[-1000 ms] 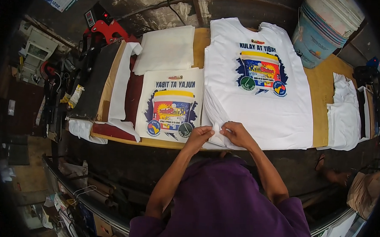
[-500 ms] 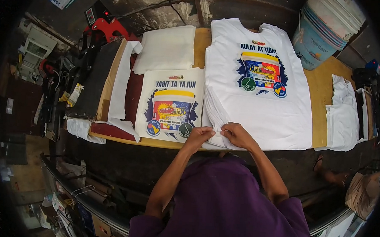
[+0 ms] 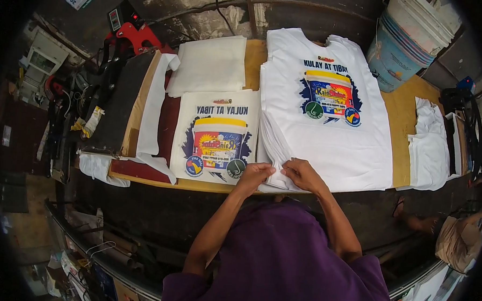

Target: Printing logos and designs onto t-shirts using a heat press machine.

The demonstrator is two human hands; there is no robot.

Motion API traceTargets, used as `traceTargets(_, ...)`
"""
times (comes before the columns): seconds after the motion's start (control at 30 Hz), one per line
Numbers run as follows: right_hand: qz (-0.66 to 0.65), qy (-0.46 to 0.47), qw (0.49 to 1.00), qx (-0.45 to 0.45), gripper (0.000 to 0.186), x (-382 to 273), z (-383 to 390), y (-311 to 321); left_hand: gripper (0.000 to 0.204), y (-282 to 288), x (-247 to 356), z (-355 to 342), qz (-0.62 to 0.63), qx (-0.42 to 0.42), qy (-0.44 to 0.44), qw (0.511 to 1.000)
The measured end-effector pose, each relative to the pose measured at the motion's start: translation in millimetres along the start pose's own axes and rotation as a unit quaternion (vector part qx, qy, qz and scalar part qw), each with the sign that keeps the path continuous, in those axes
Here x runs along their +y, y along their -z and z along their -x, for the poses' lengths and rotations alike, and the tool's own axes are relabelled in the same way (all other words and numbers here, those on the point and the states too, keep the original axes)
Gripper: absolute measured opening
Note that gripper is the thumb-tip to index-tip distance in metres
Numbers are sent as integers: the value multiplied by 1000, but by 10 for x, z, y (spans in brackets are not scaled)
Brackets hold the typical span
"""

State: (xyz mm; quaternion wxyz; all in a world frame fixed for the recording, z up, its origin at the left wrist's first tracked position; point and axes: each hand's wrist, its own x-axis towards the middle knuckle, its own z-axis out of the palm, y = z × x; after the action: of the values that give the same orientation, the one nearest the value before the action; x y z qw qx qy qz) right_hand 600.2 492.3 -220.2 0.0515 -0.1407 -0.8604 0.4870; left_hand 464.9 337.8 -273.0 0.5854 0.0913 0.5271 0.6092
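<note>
Along the near edge of the yellow-brown table (image 3: 253,54) lay one white cloth shirt (image 3: 356,150), printed with a yellow-rimmed, red-and-blue bucket. The left hand (image 3: 256,178) and right hand (image 3: 305,175) were both nearly closed, thumb against fingers, pinching white fabric at the shirt's lower left corner; how many layers each held was hard to tell. Since a second earlier, both had kept to that corner, while the view had shifted slightly. Left of the shirt lay one off-white sheet with a mirrored bucket print (image 3: 218,140), and beyond it one pile of blank off-white sheets (image 3: 208,64). At the far right stood one stack of blue and white plastic buckets (image 3: 401,58), nested inside one another.
</note>
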Motion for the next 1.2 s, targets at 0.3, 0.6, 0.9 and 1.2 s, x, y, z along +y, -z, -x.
traceTargets(0.3,26,-46,998,23,16,-187,3,-22,22,46,-65,-76,84,-38,-15,996)
traceTargets(0.6,-126,-68,990,2,10,-180,-9,115,19,19,37,-4,-16,-26,-27,999)
traceTargets(0.9,-3,15,1000,26,15,107,-24,-57,17,-128,84,32,104,19,15,994)
traceTargets(1.2,-95,-34,995,-24,8,-14,-34,168,21,-84,-116,65,66,35,-29,997)
